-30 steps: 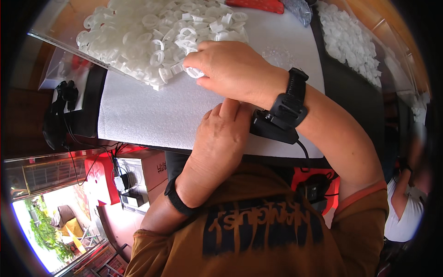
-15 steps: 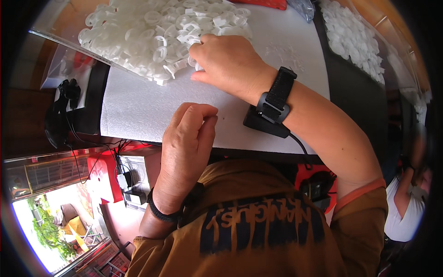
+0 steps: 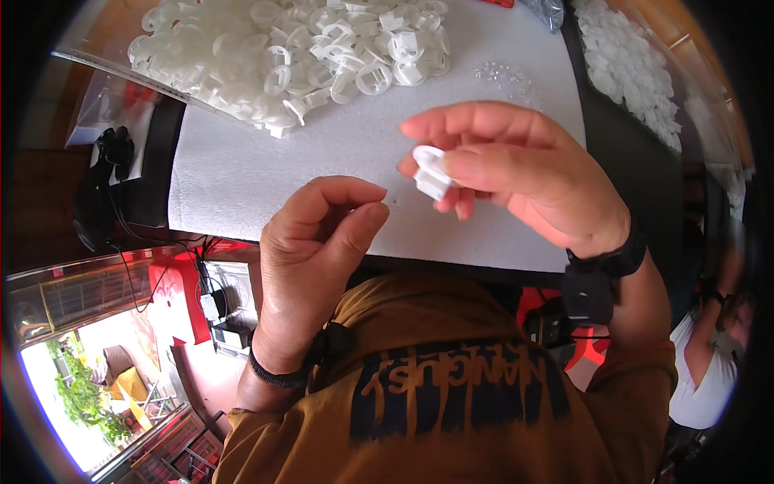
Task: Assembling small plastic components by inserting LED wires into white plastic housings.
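My right hand [image 3: 524, 173] is raised over the pale foam-topped table [image 3: 234, 194], its thumb and fingers closed on a white plastic ring-shaped part [image 3: 430, 172] with a small block on its lower side. To the left, my left hand [image 3: 314, 234] hovers near the table's front edge, thumb and index fingertips pinched together. Whatever may be between those fingertips is too small to make out. Beyond both hands lies a big heap of similar white plastic parts [image 3: 322, 56]. Small clear pieces [image 3: 508, 81] are scattered to the right of the heap.
A clear panel edge [image 3: 137, 79] runs along the heap's left side. At the far right is another pile of white parts [image 3: 629, 73]. A black device with cables [image 3: 105, 177] hangs at the left. Another person's arm and white shirt [image 3: 705, 363] show at the right.
My right hand has come back from the heap toward me and to the right, bringing out a white ring-shaped part. My left hand has shifted slightly, its fingertips still pinched.
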The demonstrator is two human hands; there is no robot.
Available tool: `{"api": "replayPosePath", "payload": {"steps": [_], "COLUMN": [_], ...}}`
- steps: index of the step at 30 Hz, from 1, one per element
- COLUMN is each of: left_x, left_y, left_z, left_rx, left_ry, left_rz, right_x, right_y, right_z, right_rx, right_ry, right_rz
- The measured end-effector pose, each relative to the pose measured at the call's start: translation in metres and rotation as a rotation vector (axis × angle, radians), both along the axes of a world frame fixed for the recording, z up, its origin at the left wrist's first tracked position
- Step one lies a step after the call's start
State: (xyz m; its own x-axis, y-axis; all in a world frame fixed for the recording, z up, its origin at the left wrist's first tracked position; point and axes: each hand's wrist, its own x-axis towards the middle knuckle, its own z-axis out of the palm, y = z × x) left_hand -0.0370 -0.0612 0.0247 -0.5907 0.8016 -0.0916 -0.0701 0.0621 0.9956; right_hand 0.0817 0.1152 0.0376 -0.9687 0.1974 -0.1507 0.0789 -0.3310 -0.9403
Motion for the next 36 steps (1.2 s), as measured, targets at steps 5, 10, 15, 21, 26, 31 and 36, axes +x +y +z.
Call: {"api": "replayPosePath", "payload": {"steps": [5,10,15,21,26,31,36], "left_x": [0.001,0.009,0.017,0.033,0.025,0.025,0.030], "left_y": [0.013,0.021,0.035,0.047,0.040,0.039,0.041], "left_z": [-0.001,0.000,0.001,0.004,-0.009,-0.009,-0.008], "left_rx": [0.084,0.109,0.117,0.153,0.300,0.291,0.222], "left_ry": [-0.179,-0.297,-0.294,-0.241,-0.293,-0.239,-0.057], "left_rz": [0.033,-0.052,-0.069,0.021,-0.084,-0.097,-0.034], "right_x": [0.025,0.029,0.031,0.034,0.034,0.033,0.033], "right_y": [0.006,0.020,0.021,0.021,0.020,0.020,0.020], "right_z": [-0.012,-0.028,-0.032,-0.031,-0.028,-0.035,-0.034], "right_rx": [-0.258,-0.349,-0.344,-0.366,-0.354,-0.355,-0.372], "right_ry": [0.010,0.052,0.122,0.143,0.076,0.164,0.179], "right_rz": [0.043,0.006,-0.048,-0.053,-0.032,-0.011,-0.043]}}
